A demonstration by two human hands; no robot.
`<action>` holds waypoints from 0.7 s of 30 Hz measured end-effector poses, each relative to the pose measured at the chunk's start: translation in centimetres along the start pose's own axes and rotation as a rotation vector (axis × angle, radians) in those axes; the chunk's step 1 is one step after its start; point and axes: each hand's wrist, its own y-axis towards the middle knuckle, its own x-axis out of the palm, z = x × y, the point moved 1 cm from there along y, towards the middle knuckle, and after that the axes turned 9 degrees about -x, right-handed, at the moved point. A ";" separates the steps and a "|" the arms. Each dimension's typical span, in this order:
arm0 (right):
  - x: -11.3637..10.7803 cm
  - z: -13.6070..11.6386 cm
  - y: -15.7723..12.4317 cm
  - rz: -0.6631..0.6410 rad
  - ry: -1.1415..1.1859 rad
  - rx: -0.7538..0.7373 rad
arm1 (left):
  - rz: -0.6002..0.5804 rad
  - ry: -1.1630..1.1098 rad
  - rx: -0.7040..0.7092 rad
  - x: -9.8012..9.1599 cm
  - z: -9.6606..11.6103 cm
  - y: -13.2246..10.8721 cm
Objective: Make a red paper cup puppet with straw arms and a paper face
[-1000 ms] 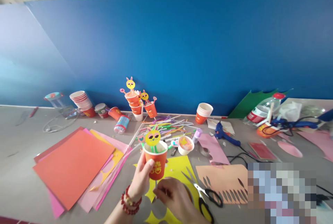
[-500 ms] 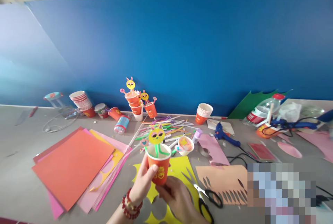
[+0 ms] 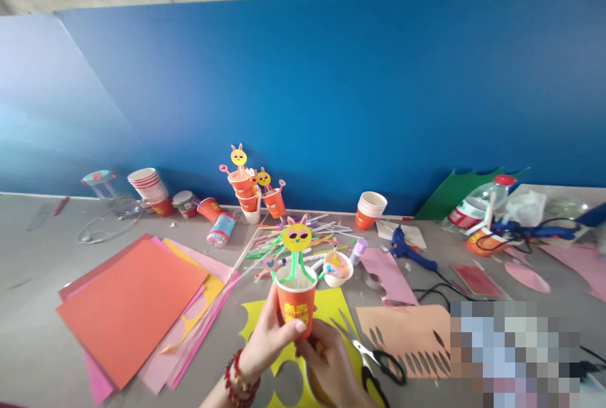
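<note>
In front of me my left hand (image 3: pixel 271 340), with red beads at its wrist, is wrapped round an orange-red paper cup (image 3: pixel 297 299) with yellow lettering. A yellow rabbit face (image 3: pixel 297 239) with pink ears stands above the rim on green pipe-cleaner-like stems (image 3: pixel 294 265). Small pink rounded pieces stick out at both sides. Just beneath the cup my right hand (image 3: pixel 329 357) has its fingers pinched together; what they grip is hidden. Below both hands lies a yellow sheet with round cut-outs (image 3: pixel 334 300). Black-handled scissors (image 3: pixel 374 354) lie beside my right hand.
Stacked coloured paper (image 3: pixel 135 307) lies left. Behind are loose coloured strips (image 3: pixel 312 231), finished rabbit cups (image 3: pixel 273 201) and cup stacks (image 3: pixel 372 209). A blue glue gun (image 3: pixel 409 250) with a black cable, a bottle (image 3: pixel 478 206) and an orange sheet (image 3: pixel 402 332) are to the right.
The rabbit face and stems have risen higher out of the cup and stand straighter. The cup has shifted slightly right and turned, so its lettering faces me more.
</note>
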 end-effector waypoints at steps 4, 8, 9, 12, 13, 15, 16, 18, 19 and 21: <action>-0.6 -0.4 0.5 0.010 -0.025 -0.010 | 0.065 0.018 -0.026 0.3 0.6 0.0; -1.0 -0.5 0.7 -0.008 -0.022 0.002 | 0.086 0.041 -0.008 -0.2 1.3 -0.2; -1.1 -0.5 0.7 -0.004 -0.018 -0.001 | 0.109 0.072 0.001 -0.4 1.6 -0.3; -1.4 -0.3 0.5 0.036 0.014 -0.033 | 0.177 0.195 0.022 -0.8 2.7 -0.9; -1.5 -0.3 0.4 0.063 0.031 -0.050 | 0.182 0.231 0.018 -0.8 3.0 -1.1; -1.7 -0.2 0.3 0.120 0.063 -0.086 | 0.146 0.281 0.000 -0.7 3.2 -1.5; -1.8 -0.2 0.2 0.141 0.067 -0.096 | 0.111 0.300 -0.003 -0.7 3.2 -1.6; -1.7 -0.1 0.1 0.152 0.037 -0.102 | 0.026 0.351 0.014 -0.5 2.8 -2.0; -1.7 0.0 0.0 0.146 0.011 -0.104 | -0.016 0.382 0.031 -0.5 2.5 -2.2; -1.6 0.4 -0.3 0.137 -0.054 -0.107 | -0.112 0.456 0.054 -0.8 2.1 -2.5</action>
